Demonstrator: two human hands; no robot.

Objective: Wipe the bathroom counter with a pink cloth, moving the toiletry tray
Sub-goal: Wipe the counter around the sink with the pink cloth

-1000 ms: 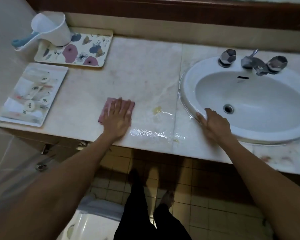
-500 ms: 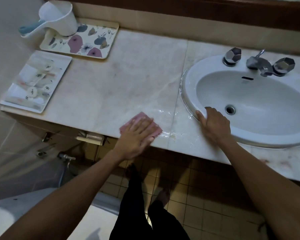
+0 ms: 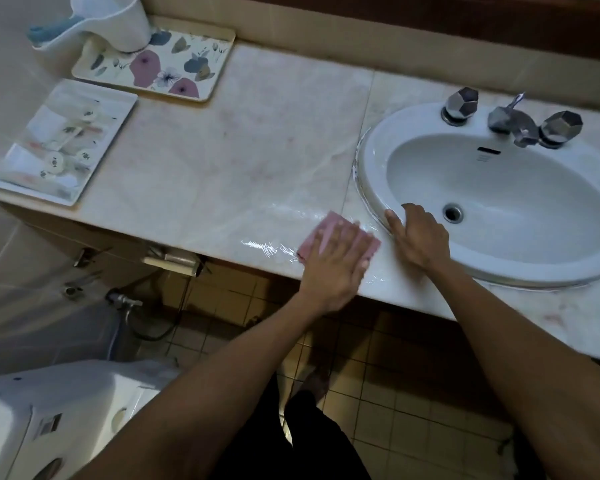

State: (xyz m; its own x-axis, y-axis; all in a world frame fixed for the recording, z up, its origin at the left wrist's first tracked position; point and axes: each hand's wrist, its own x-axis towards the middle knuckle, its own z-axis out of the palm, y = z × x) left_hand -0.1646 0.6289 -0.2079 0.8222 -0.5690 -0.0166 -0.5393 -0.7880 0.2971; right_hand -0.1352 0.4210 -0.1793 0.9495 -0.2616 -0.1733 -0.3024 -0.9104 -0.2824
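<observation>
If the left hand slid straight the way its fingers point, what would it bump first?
Probably the sink rim, about where the right hand rests. The left hand and cloth are nearly there.

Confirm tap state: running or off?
Off. No stream falls from the tap into the sink, and nothing runs at the drain.

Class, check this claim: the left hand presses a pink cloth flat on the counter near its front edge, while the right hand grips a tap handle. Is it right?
No. In the head view the right hand rests on the rim of the sink, not a tap handle. The left hand does press the pink cloth flat on the counter near its front edge.
</observation>
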